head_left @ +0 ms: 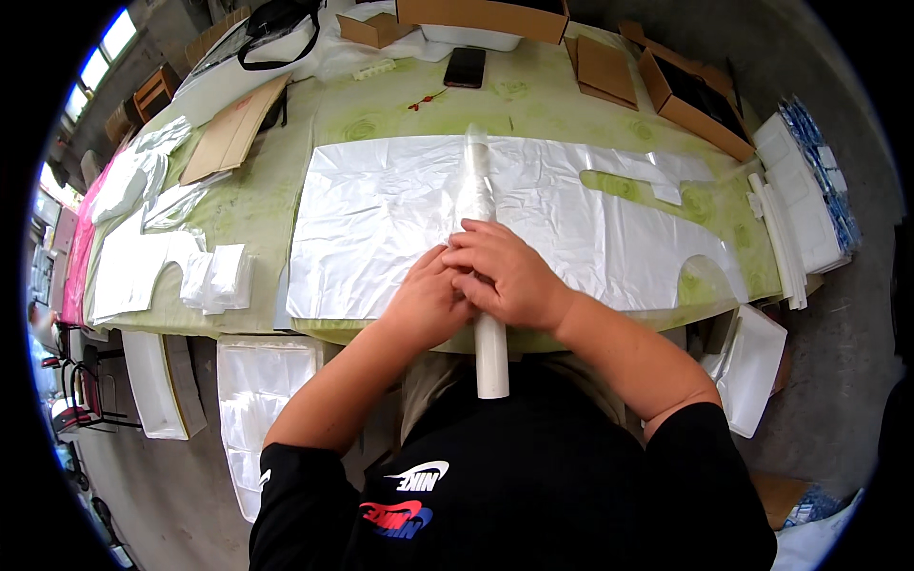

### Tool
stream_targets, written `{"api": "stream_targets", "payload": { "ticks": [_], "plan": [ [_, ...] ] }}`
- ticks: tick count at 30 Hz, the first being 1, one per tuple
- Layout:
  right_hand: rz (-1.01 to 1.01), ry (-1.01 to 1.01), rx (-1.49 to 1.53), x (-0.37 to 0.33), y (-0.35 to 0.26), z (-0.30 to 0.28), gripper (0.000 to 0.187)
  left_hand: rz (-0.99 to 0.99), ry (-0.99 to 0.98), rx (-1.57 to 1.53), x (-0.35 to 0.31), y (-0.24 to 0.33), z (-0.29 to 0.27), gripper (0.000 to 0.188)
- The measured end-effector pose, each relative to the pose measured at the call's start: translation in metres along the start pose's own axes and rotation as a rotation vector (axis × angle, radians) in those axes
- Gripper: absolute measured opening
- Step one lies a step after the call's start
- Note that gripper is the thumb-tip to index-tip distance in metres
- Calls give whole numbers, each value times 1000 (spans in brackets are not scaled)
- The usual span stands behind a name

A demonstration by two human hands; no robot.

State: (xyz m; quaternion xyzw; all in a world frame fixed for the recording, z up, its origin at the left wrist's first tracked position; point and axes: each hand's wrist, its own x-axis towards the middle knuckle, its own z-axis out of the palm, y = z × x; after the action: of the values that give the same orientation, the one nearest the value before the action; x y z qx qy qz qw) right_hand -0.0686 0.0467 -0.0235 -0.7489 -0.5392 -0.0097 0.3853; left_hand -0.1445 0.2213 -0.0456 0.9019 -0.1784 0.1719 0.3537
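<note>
A white plastic apron-like sheet lies spread over the table, with curved cutouts at its right end. Across it runs a long white tube, its near end jutting past the table's front edge toward me. Clear, crumpled plastic film wraps the tube's far part. My right hand is closed over the tube, fingers curled toward the left. Against the tube's left side, my left hand is closed too, its fingertips partly hidden under the right hand. Whether the fingers also pinch the film cannot be seen.
A dark phone lies toward the back. Cardboard boxes stand at the back right, and a flat cardboard piece lies at the left. Folded white sheets lie farther left. White tubes rest along the right edge.
</note>
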Motion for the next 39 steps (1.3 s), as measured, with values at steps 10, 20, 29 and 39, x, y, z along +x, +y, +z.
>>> {"api": "stream_targets", "payload": {
  "ticks": [10, 20, 29, 39],
  "plan": [
    [94, -74, 36, 26, -30, 34, 27, 173, -56, -207, 50, 14, -62, 26],
    [-114, 414, 56, -47, -38, 5, 24, -119, -47, 332, -5, -45, -88, 17],
    [-25, 270, 267, -88, -49, 5, 20, -425, -144, 384, -44, -18, -97, 67],
    [-54, 248, 284, -100, -47, -1, 20, -918, -97, 746, -35, -71, -118, 84]
  ]
}}
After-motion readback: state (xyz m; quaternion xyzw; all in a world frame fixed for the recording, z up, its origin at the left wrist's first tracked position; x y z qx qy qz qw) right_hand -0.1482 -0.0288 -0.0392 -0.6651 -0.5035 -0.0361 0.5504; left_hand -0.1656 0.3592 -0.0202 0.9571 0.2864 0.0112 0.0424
